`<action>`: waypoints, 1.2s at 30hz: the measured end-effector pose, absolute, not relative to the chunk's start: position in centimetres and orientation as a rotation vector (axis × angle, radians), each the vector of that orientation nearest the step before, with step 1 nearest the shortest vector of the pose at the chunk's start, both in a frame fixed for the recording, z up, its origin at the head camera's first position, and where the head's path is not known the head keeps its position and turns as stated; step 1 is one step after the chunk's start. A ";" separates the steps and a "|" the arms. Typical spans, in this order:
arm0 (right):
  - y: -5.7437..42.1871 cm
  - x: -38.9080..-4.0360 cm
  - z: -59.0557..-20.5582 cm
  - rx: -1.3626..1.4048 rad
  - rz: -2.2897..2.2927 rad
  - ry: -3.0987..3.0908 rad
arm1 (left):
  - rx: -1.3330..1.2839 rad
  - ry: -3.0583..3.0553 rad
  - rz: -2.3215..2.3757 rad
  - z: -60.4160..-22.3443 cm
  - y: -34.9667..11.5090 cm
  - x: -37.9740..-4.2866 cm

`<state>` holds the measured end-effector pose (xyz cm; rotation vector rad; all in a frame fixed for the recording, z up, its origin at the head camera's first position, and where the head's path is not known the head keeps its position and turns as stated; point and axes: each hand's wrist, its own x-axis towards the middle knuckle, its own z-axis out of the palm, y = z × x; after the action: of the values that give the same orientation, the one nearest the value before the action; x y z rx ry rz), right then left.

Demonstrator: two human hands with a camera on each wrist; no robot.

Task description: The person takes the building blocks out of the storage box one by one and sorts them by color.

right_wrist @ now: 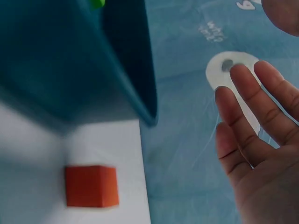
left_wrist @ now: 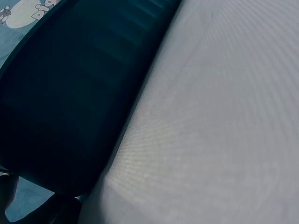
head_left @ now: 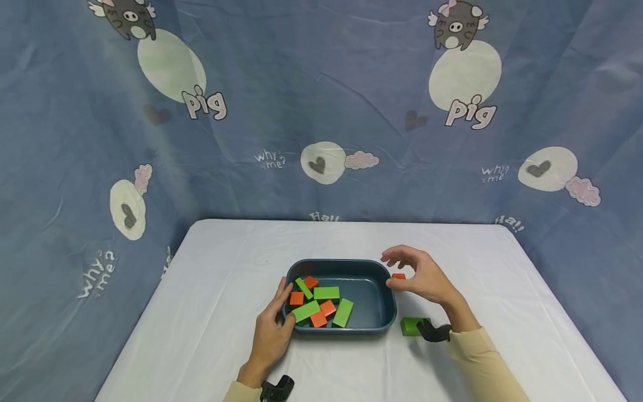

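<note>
A dark blue rectangular tray sits on the white-covered table, with several green blocks and orange blocks gathered in its left half. My left hand rests against the tray's left end, fingers fairly straight along the outside and thumb at the front left rim. Near the right end is my right hand, fingers spread and holding nothing. An orange block lies on the table just outside the tray's right wall, apart from the fingers in the right wrist view.
A green block lies on the table right of the tray, partly hidden by the black wrist camera. Behind the white table hangs a blue printed cloth.
</note>
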<state>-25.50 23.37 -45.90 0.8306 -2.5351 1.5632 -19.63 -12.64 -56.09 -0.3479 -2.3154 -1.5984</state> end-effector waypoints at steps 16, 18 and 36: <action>17.7 -26.9 -43.7 0.889 1.663 -2.547 | -0.335 -2.306 -1.574 -56.2 -12.9 -19.5; 16.9 -26.6 -43.2 0.919 1.681 -2.530 | -0.327 -2.311 -1.579 -56.2 -12.9 -19.4; 12.7 -28.3 -43.7 1.010 1.736 -2.518 | -0.360 -2.301 -1.577 -56.3 -12.9 -19.7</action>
<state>-28.25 12.72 -43.65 1.0097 -2.5182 1.7364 -19.74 -12.88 -56.32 -0.3599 -2.3013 -1.5775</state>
